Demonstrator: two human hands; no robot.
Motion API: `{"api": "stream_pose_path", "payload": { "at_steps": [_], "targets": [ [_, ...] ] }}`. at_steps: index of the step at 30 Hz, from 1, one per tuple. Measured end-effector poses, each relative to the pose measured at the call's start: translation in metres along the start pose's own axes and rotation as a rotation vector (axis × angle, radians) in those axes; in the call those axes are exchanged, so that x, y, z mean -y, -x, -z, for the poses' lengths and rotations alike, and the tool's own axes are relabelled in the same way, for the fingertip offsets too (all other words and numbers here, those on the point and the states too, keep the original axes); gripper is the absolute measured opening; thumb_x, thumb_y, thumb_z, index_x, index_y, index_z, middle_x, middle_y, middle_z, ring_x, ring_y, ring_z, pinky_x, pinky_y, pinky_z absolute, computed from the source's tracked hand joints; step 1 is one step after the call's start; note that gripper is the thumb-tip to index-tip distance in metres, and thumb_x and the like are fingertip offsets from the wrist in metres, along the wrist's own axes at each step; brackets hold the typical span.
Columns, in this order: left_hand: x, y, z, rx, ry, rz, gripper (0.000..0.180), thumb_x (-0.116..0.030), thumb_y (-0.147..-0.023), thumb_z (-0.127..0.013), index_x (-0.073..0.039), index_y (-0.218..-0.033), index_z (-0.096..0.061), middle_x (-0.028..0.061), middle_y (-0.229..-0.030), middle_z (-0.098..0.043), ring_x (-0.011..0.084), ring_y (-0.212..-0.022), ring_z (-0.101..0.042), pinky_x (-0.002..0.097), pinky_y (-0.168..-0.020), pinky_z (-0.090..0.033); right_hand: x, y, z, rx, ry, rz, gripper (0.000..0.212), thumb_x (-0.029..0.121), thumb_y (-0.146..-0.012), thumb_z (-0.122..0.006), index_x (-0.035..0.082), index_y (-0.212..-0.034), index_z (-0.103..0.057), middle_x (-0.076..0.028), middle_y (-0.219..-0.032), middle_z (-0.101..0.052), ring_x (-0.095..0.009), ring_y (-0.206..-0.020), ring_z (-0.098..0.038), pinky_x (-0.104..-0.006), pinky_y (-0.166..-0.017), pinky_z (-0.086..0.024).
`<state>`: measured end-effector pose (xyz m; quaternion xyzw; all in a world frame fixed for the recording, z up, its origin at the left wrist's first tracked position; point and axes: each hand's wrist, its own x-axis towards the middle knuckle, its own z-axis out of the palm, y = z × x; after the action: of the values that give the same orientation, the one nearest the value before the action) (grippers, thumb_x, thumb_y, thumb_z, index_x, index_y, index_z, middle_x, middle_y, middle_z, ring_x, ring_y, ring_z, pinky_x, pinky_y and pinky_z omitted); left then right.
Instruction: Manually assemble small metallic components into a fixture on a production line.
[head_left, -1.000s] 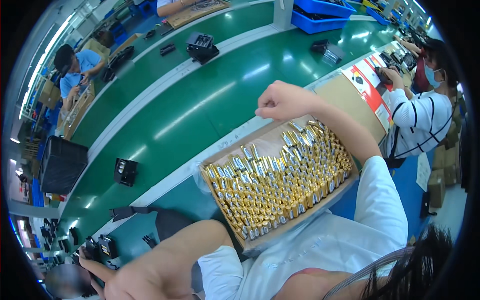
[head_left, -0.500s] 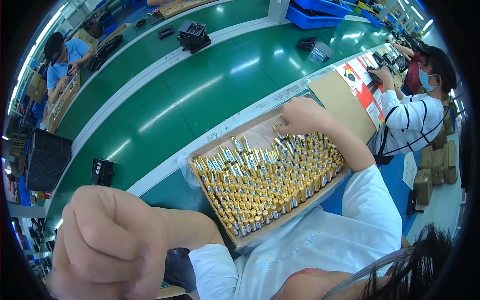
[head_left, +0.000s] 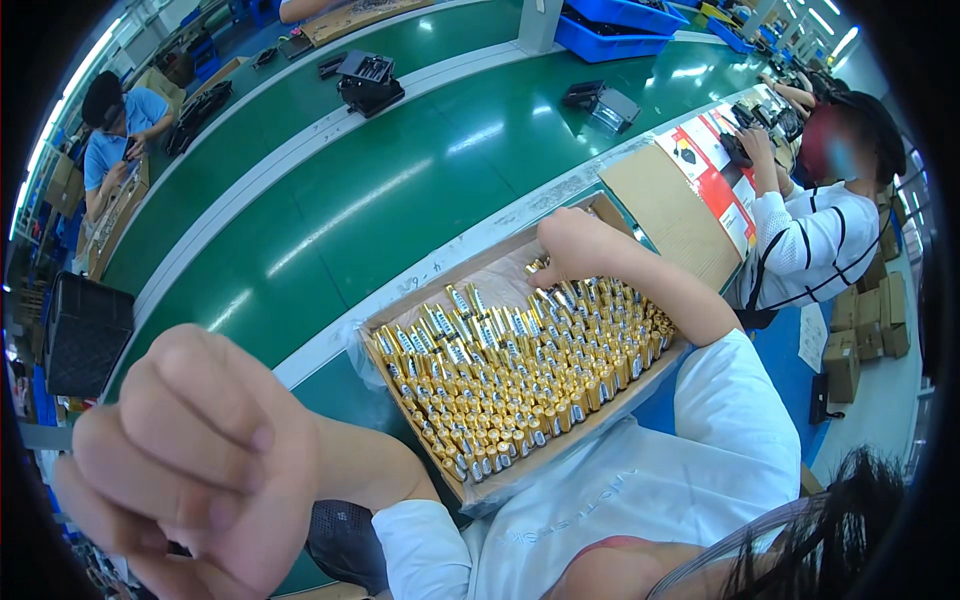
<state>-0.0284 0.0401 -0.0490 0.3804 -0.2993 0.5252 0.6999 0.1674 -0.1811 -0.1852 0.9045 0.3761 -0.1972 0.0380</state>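
My left hand (head_left: 190, 455) is raised close to the camera at the left, its fingers curled into a fist. Whatever it holds, if anything, is hidden. My right hand (head_left: 578, 245) reaches over the far right part of a shallow cardboard box (head_left: 407, 408). Its fingers are closed at the ends of gold batteries (head_left: 538, 266); how many it grips cannot be made out. Gold batteries (head_left: 520, 390) fill most of the box, many standing upright in rows, others leaning toward the far side. Crumpled clear plastic lining (head_left: 500, 283) shows along the far wall.
A flat cardboard piece (head_left: 675, 215) lies right of the box. Beyond is a green conveyor surface (head_left: 400, 200) bearing black devices (head_left: 605, 107) and blue bins (head_left: 610, 40). One co-worker (head_left: 830, 230) sits at the right, another (head_left: 125, 135) at the far left. A black crate (head_left: 88, 335) stands left.
My right hand has shifted slightly left and its fingers have tipped the batteries at their ends lower. My left fist has turned and moved a little up and left. The view has shifted slightly.
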Motion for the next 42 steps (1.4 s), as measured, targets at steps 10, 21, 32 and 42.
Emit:
{"api": "stream_pose_path", "payload": {
  "at_steps": [10, 21, 32, 42],
  "targets": [
    [0.167, 0.015, -0.011, 0.333, -0.598, 0.621, 0.027, -0.005, -0.086, -0.055, -0.005, -0.113, -0.052, 0.0002, -0.067, -0.053, 0.0093, -0.053, -0.043, 0.0243, -0.051, -0.037, -0.013, -0.004, -0.010, -0.036, -0.105, 0.064, 0.038, 0.032, -0.070, -0.079, -0.006, -0.074, -0.071, -0.015, -0.066, -0.068, -0.034, -0.058, -0.064, -0.0406, -0.062, -0.056],
    [0.415, 0.064, 0.004, 0.991, -1.169, 0.917, 0.063, -0.009, -0.084, -0.052, -0.010, -0.146, -0.038, 0.0280, -0.124, -0.062, 0.0439, -0.112, -0.061, 0.0483, -0.094, -0.050, -0.015, -0.005, -0.015, -0.084, -0.145, 0.142, 0.036, 0.033, -0.066, -0.079, -0.001, -0.078, -0.073, -0.013, -0.066, -0.069, -0.032, -0.063, -0.066, -0.0411, -0.063, -0.056],
    [0.450, 0.085, 0.039, 1.210, -1.215, 0.810, 0.059, -0.007, -0.079, -0.064, -0.007, -0.136, -0.052, 0.0154, -0.121, -0.066, 0.0351, -0.105, -0.065, 0.0396, -0.093, -0.051, -0.014, -0.006, -0.015, 0.019, -0.155, 0.153, 0.035, 0.033, -0.067, -0.079, 0.000, -0.078, -0.074, -0.010, -0.063, -0.069, -0.031, -0.062, -0.067, -0.0402, -0.065, -0.056],
    [0.339, 0.046, 0.088, 0.632, -0.844, 1.135, 0.037, -0.014, -0.084, -0.068, 0.002, -0.116, -0.061, 0.0152, -0.099, -0.069, 0.0247, -0.088, -0.068, 0.0381, -0.077, -0.056, -0.012, 0.000, -0.001, 0.003, -0.045, 0.143, 0.045, 0.037, -0.072, -0.077, -0.005, -0.088, -0.073, -0.018, -0.079, -0.071, -0.036, -0.070, -0.067, -0.0417, -0.069, -0.058]
  ]
}}
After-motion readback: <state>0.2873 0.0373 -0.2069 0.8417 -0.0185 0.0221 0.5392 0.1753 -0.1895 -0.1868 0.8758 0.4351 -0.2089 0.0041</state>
